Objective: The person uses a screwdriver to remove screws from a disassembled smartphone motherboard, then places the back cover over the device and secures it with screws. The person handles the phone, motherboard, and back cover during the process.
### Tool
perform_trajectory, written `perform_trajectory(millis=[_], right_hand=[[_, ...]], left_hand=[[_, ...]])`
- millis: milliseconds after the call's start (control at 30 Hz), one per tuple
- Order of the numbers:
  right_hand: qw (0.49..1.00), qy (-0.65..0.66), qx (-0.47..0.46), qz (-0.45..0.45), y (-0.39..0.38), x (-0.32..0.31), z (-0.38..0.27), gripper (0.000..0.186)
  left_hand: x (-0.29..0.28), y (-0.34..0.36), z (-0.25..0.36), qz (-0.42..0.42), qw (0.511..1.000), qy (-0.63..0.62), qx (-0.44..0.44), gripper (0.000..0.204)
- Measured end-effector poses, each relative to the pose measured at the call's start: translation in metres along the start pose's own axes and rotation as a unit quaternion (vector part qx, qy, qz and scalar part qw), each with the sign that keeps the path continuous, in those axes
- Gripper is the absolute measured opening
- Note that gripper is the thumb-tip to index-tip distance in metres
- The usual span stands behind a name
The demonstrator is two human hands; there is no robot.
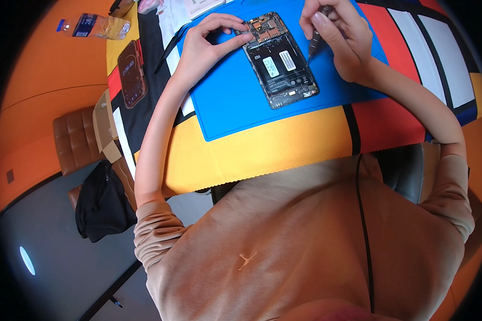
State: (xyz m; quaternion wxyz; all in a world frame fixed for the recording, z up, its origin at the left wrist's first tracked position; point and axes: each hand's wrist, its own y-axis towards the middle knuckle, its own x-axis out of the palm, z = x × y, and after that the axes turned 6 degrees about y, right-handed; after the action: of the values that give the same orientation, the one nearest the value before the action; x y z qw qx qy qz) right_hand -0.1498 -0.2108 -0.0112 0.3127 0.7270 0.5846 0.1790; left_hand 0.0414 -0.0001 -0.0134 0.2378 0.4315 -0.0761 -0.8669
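Note:
An opened-up smartphone (278, 64) lies on a blue work mat (225, 107), its circuit board bared at the far end and a black battery below it. At its upper left edge, my left hand (209, 45) has its thumb and fingertips brought together against the phone. My right hand (348, 40) is closed around a slim dark screwdriver (315, 41), pointing downward. The screwdriver's tip is close to the phone's right edge, beside the battery; whether it touches cannot be made out.
Left of the mat, another phone (132, 75) with a lit screen lies on the colour-blocked tablecloth (241, 150). A water bottle (93, 27) lies on its side at the far left. Beyond the table's left edge are a brown chair (76, 139), a cardboard box (106, 125) and a black bag (103, 203).

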Motion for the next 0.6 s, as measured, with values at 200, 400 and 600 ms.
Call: perform_trajectory(millis=[200, 400, 600], right_hand=[[1.000, 0.011, 0.010, -0.001, -0.0018, 0.0000, 0.0007, 0.010], [0.999, -0.034, -0.027, -0.008, 0.0001, 0.0003, 0.0033, 0.010], [0.986, -0.106, -0.113, -0.068, 0.0064, -0.0031, 0.0020, 0.009]], left_hand=[[0.0004, -0.0003, -0.0006, 0.002, 1.000, 0.000, 0.004, 0.022], [-0.0001, -0.0004, 0.0004, 0.000, 1.000, 0.003, 0.004, 0.022], [-0.0002, -0.0003, 0.0003, -0.003, 1.000, 0.006, -0.001, 0.023]])
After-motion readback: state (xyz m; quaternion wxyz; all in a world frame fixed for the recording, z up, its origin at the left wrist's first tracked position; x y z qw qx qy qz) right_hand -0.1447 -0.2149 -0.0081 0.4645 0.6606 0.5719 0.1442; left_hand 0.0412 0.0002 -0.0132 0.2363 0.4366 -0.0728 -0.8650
